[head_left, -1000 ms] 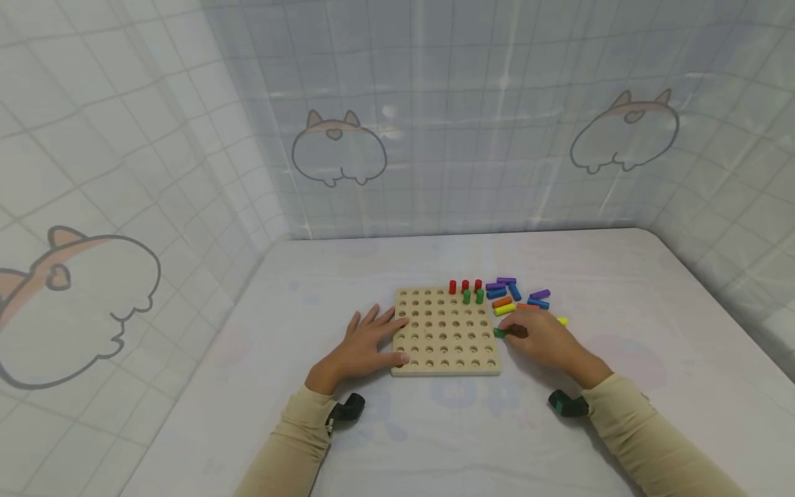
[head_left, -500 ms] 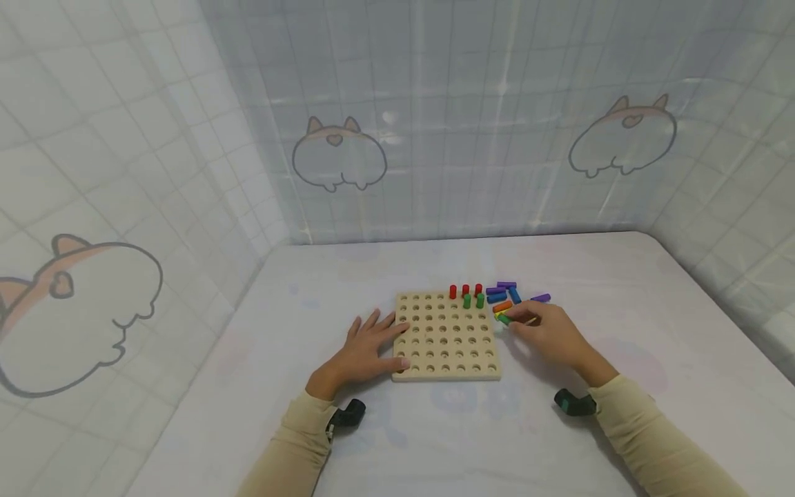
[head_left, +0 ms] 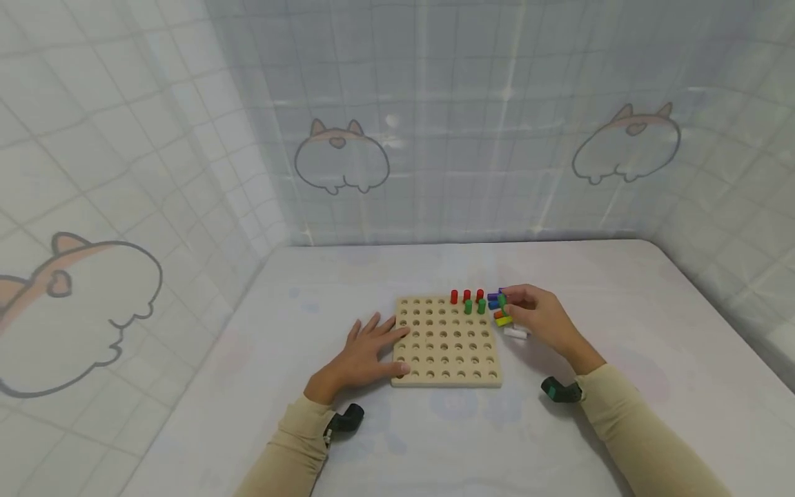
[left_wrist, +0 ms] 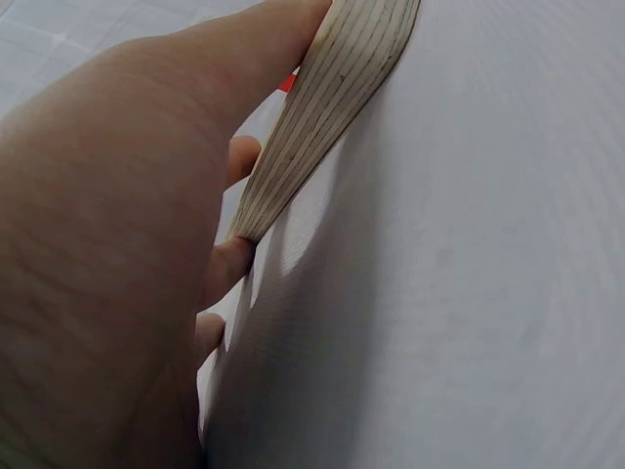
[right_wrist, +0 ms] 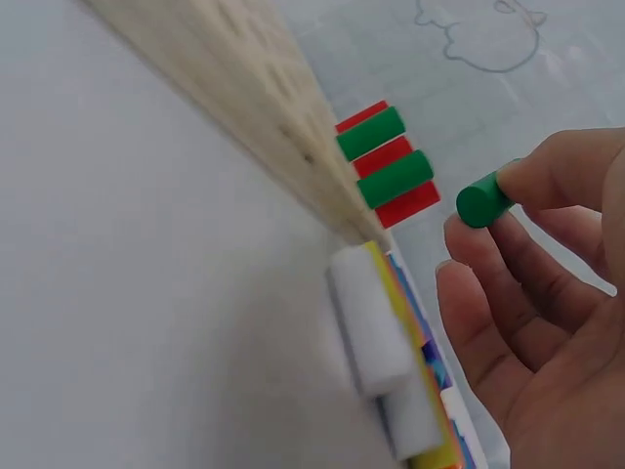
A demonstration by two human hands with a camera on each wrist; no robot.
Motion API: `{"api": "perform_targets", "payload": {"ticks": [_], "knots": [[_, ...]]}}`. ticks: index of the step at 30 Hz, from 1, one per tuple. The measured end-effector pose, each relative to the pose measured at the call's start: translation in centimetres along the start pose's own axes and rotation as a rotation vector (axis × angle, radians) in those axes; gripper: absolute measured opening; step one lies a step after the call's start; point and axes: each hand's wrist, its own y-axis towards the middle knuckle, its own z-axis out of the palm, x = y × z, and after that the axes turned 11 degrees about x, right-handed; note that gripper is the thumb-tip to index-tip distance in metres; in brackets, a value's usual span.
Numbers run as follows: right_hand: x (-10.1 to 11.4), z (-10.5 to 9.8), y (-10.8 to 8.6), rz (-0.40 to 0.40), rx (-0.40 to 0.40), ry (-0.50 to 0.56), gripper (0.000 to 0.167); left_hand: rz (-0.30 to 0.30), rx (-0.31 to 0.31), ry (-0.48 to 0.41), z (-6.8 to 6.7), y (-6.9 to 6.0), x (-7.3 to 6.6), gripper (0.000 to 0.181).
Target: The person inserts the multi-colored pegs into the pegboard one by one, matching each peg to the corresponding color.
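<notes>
Pinching green peg [right_wrist: 480,200], right hand [head_left: 545,319]. Left hand [head_left: 366,355], fingers apart, rests on pegboard [head_left: 437,353], left side. Peg best lowered upright.

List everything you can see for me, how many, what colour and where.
Pegboard: one, pale wood, on table.
Table: one, whitish, under pegboard.
Red pegs: three, red, far row, right end.
Green pegs: two, green, next row, right end.
Held peg: one, green, in right hand.
Loose pegs: several, some hidden; purple, blue, orange, yellow, white; right of pegboard.
Backdrop: count unclear, pale grey grid, behind and beside table.
Cartoon outlines: three, grey-pink, on backdrop.
Wrist devices: two, dark, left and right.
Sleeves: two, beige, left and right.
Left hand: one, bare, at pegboard's left edge.
Right hand: one, bare, right of pegboard.
</notes>
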Motion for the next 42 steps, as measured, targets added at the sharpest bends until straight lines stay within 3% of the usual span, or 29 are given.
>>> {"api": "perform_targets", "payload": {"ticks": [14, 23, 31, 42], "knots": [[0.8, 0.1, 2.0, 0.092, 0.058, 0.109, 0.045, -0.014, 0.003, 0.001, 0.4, -0.2, 0.7, 0.08], [1.1, -0.4, 3.2, 0.149, 0.033, 0.153, 0.05, -0.023, 0.0, 0.003, 0.5, -0.1, 0.6, 0.08], [1.8, -0.2, 4.0, 0.117, 0.008, 0.293, 0.045, -0.013, -0.002, 0.003, 0.2, 0.2, 0.7, 0.081], [1.6, 0.4, 4.9, 0.09, -0.011, 0.344, 0.05, 0.001, -0.001, 0.01, -0.1, 0.4, 0.6, 0.081]]}}
